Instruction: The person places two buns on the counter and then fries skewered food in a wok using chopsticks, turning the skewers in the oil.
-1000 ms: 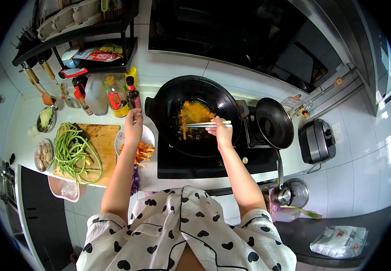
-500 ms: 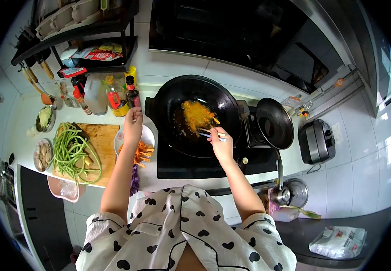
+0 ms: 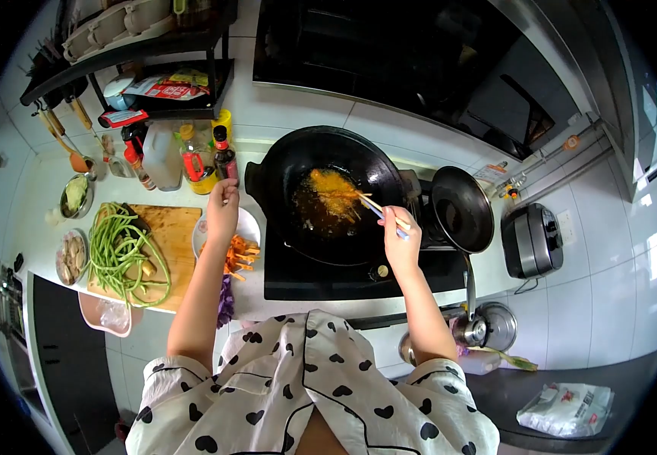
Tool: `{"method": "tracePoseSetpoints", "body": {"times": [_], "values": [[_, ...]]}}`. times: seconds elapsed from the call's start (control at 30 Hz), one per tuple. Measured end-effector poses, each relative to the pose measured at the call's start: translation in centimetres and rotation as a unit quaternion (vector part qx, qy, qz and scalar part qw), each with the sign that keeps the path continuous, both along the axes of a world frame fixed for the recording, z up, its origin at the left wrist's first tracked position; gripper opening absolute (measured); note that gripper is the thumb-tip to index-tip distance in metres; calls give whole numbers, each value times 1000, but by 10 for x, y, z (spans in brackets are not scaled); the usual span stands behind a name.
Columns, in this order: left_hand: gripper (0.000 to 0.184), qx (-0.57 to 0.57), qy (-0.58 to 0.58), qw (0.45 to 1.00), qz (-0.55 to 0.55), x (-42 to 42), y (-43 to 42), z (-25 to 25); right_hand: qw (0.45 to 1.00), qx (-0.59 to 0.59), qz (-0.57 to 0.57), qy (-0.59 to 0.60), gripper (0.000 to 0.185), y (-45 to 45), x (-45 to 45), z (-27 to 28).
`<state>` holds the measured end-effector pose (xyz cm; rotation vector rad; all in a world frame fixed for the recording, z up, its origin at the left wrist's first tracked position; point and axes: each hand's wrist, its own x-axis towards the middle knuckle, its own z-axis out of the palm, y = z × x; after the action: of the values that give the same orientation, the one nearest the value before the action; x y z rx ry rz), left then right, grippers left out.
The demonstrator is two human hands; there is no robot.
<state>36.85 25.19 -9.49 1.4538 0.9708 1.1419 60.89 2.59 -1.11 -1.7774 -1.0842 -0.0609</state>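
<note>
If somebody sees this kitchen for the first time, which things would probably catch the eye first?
Most likely the bright orange food in the middle of the big black wok, with the chopsticks in the right hand pointing into it. Next, perhaps the tangled long green beans, heaped on the wooden cutting board toward the left of the picture.

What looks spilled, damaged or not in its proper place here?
Nothing looks clearly spilled or damaged. One odd point: the handle of the pan right of the wok seems to extend past the front edge of the counter, where it might be bumped. Also, some orange strips appear to stick out untidily beyond the bowl.
</note>
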Motion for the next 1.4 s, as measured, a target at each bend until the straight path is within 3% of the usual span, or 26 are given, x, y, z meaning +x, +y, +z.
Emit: {"method": "tracePoseSetpoints", "body": {"times": [0.1, 0.4, 0.83, 1.07, 1.2, 1.3, 1.33, 1.4], "values": [[20, -4, 3, 1000, 0, 1, -2, 2, 995, -5, 29, -97, 8, -9, 3, 11], [16, 2, 17, 1000, 1, 1, 1, -5, 986, 19, 45, -160, 7, -34, 9, 24], [17, -2, 15, 1000, -8, 5, -3, -6, 997, 58, 49, 0, 12, 10, -16, 2], [16, 5, 9, 1000, 2, 2, -6, -3, 991, 27, 59, -116, 11, 41, -32, -13], [16, 8, 23, 1000, 11, 1, -6, -5, 994, -7, 37, -107, 13, 25, -29, -15], [16, 16, 25, 999, 13, 4, -4, -9, 998, -51, 25, -19, 12, 10, -29, -20], [16, 11, 20, 1000, 9, 6, -5, -8, 989, -105, 45, 98, 16, 2, -32, -20], [15, 7, 12, 1000, 7, 8, -5, -8, 987, -96, 51, 117, 18, 3, -36, -26]]}}
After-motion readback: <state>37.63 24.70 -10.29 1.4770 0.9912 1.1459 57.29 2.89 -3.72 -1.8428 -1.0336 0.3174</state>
